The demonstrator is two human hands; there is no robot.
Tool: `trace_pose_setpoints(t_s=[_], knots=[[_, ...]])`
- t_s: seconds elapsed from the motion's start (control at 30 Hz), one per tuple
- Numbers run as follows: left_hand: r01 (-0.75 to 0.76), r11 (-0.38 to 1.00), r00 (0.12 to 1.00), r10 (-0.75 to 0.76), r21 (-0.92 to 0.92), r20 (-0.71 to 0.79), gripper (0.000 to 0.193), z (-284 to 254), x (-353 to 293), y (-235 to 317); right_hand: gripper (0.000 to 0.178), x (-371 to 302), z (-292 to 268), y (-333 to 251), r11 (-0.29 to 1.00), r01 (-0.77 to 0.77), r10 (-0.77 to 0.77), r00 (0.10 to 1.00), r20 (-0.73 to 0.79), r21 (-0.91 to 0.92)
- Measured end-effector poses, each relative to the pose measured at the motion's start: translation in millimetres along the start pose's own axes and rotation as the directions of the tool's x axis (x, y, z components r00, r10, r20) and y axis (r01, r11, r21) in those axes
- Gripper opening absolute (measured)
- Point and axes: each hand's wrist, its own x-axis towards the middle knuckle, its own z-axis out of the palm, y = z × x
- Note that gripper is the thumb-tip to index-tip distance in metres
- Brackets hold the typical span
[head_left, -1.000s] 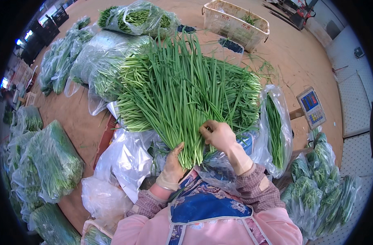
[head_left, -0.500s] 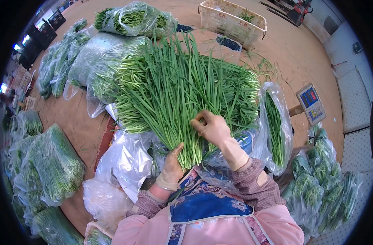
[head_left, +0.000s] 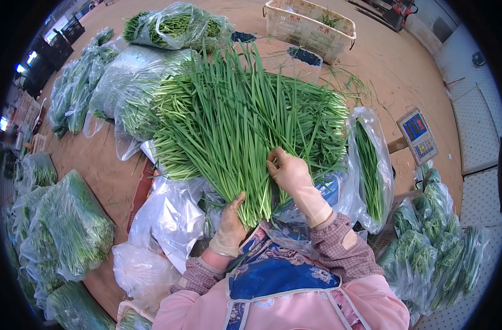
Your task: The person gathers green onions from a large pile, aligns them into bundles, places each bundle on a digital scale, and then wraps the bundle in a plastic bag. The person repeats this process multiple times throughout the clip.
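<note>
Grasped near its pale stem ends by the left hand (head_left: pixel 230 226), just below the centre of the frame: a bundle of garlic chives (head_left: pixel 237 137), stretching up and slightly left, long axis nearly vertical. At its lower right edge, with fingers curled in, the right hand (head_left: pixel 290 173), higher along the stems than the left; pinching a leaf or not, cannot tell. Flat, ribbon-like leaves above smooth, slim stems. Underneath, showing at either side, a thick chive pile (head_left: pixel 165 151) with blunt pale ends; farther right, a limp, shiny clear plastic bag (head_left: pixel 381 165).
</note>
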Motion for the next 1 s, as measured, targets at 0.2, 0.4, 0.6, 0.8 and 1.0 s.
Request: trace_pose_setpoints(t_s=[0.2, 0.4, 0.6, 0.8, 1.0], knots=[[-0.041, 0.999, 0.999, 0.041, 0.02, 0.013, 0.035, 7, -5, 0, 0.034, 24, -14, -20, 0.986, -0.14, 0.118, 0.968, 0.221, 0.089], [-0.04, 0.999, 0.997, 0.038, 0.021, 0.072, 0.034, 13, -8, 2, 0.03, 27, -13, -15, 0.997, -0.063, 0.067, 0.991, 0.117, -0.039], [-0.064, 0.997, 0.998, 0.064, 0.034, 0.002, 0.036, 22, -10, 0, 0.029, 32, -14, -19, 0.992, -0.085, 0.058, 0.959, 0.277, 0.088], [-0.05, 0.998, 0.998, 0.048, 0.028, 0.042, 0.036, 19, -7, 0, 0.028, 47, -20, -13, 0.985, -0.118, 0.064, 0.928, 0.368, 0.127], [-0.048, 0.999, 0.994, 0.049, -0.017, 0.1, 0.041, 31, -16, 1, 0.017, 6, -25, -42, 0.932, 0.341, -0.353, 0.931, -0.096, -0.12]])
